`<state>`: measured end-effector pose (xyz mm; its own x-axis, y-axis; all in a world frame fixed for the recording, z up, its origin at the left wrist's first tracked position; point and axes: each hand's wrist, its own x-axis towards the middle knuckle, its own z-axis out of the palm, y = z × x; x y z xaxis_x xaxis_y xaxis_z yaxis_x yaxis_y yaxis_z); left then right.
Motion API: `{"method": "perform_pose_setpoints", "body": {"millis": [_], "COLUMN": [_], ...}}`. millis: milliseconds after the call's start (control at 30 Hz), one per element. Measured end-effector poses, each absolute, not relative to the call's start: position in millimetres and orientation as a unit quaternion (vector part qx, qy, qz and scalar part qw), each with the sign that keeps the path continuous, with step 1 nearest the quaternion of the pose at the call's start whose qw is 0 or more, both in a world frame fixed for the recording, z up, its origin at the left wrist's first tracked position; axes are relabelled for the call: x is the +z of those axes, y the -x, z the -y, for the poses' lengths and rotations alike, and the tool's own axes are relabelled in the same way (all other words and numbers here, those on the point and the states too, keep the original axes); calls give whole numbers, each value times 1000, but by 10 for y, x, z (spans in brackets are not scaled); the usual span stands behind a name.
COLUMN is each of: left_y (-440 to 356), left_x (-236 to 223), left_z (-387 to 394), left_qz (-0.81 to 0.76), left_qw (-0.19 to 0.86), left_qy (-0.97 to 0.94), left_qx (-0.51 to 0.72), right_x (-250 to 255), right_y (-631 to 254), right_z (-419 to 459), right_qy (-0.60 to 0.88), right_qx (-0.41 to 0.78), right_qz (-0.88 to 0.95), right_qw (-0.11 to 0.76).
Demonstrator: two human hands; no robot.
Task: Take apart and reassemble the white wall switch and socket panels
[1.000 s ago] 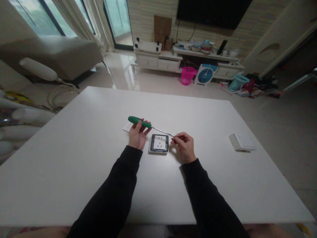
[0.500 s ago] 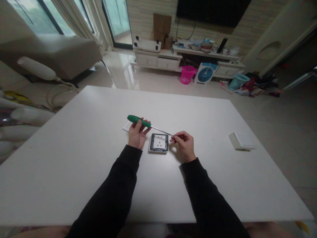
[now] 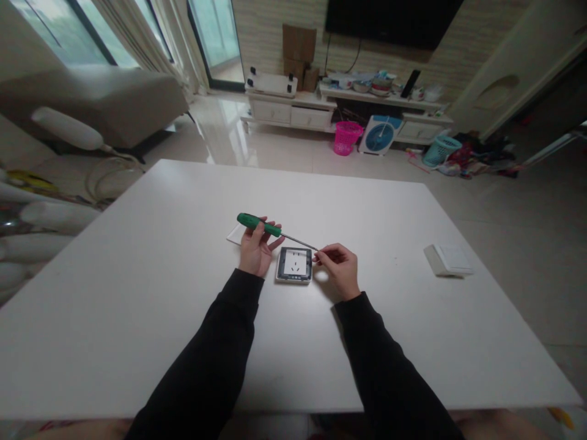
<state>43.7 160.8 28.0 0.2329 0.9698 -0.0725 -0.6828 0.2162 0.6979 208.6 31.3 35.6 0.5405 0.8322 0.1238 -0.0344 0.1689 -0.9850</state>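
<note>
A screwdriver (image 3: 260,223) with a green handle and a thin metal shaft is held above the table by my left hand (image 3: 255,252), its fingers closed around the handle. The shaft slants down to the right. At its tip my right hand (image 3: 340,267) pinches with thumb and fingertips; whether a small piece is also between them is too small to tell. Below the shaft, a wall socket (image 3: 295,264) with a dark frame and white face lies flat between my hands. Partly hidden behind my left hand is a flat white plate (image 3: 235,235).
A white switch box (image 3: 450,260) lies near the right edge of the white table (image 3: 192,201). Beyond the table stand a pink basket (image 3: 347,138), a blue fan (image 3: 380,135) and a low white cabinet (image 3: 312,117). A grey sofa (image 3: 114,98) is at the left.
My right hand has shifted slightly left along the screwdriver's tip, and less of the shaft's end shows. My left hand has moved very slightly right with the screwdriver.
</note>
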Motion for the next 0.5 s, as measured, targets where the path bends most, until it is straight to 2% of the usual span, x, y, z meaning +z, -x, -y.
{"method": "perform_pose_setpoints", "body": {"millis": [500], "left_y": [-443], "left_x": [288], "left_z": [-1590], "left_qz": [-256], "left_qw": [738], "left_qy": [-286], "left_qx": [555], "right_x": [320], "right_y": [-2086], "right_z": [-323], "right_qy": [568], "right_qx": [335], "right_qz": [348], "right_qw": [667]}}
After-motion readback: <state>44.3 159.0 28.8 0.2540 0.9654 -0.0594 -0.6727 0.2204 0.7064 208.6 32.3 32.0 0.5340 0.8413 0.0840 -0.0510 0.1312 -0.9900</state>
